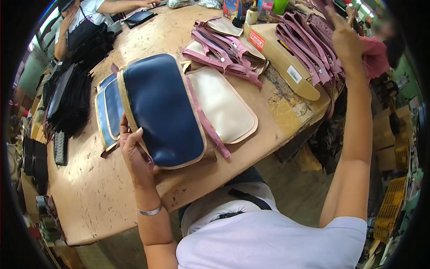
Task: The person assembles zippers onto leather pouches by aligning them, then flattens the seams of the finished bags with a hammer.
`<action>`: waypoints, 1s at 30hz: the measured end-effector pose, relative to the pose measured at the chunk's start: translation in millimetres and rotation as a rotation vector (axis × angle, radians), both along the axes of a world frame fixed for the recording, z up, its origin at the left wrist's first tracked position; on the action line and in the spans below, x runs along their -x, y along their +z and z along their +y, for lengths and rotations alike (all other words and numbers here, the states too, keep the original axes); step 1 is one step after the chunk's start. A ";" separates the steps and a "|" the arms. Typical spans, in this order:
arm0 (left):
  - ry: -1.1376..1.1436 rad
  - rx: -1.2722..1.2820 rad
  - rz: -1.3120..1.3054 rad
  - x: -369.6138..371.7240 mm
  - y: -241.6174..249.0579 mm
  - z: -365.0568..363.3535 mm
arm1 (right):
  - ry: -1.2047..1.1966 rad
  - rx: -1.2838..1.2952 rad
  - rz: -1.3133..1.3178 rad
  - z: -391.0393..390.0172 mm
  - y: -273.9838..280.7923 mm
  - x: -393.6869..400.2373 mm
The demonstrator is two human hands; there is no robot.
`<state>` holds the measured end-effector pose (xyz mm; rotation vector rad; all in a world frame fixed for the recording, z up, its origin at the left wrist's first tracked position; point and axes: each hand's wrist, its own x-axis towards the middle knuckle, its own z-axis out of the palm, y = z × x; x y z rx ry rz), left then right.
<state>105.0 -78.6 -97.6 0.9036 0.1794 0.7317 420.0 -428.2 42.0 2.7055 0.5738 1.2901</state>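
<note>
My left hand [134, 150] grips the left edge of a navy blue bag panel [163, 112] with a tan border, thumb on top. It is tilted above the table, over lighter blue panels [106, 114]. A cream panel [221, 105] with a mauve zipper strip [208, 119] lies just right of it. My right hand [347, 40] is raised at the upper right, its fingers closed around a mauve zippered piece [321, 8] that is partly cut off by the frame. Below and left of this hand, a stack of mauve zippered pieces [307, 47] rests on a cardboard box [284, 60].
More mauve zippered pieces [226, 49] lie on the worn table [89, 201]. Black pieces [69, 101] are piled at its left. A glue bottle [251, 15] stands at the back. One person [92, 11] sits across the table; another person's pink sleeve [376, 54] shows at right.
</note>
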 end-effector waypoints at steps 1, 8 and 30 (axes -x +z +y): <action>-0.007 0.015 -0.036 0.1 -4.3 3.8 | -0.037 0.030 0.084 -2.2 -13.1 -14.7; 0.127 0.048 -0.064 0.1 -5.3 7.7 | -0.073 0.209 -0.044 12.9 -75.2 -12.0; 0.265 -0.088 0.025 5.4 -8.0 21.6 | 0.664 -0.252 0.692 128.6 -74.5 125.0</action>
